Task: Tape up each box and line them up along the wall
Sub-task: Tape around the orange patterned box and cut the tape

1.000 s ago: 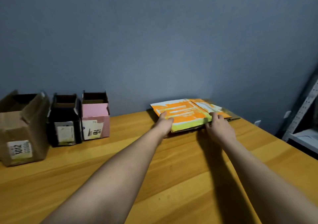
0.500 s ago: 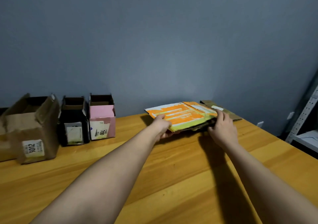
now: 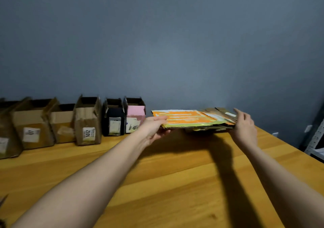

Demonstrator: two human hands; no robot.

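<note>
A: Your left hand (image 3: 154,128) pinches the flat orange box (image 3: 185,119) at its left end, thumb on top. Your right hand (image 3: 244,125) is at the right end, fingers straight.

B: And what's changed?

A: A second ago that box lay on the table (image 3: 175,175); now you've lifted it clear, ready to fold and tape. The view swung left, showing more open boxes (image 3: 87,122) along the wall (image 3: 175,52).
</note>
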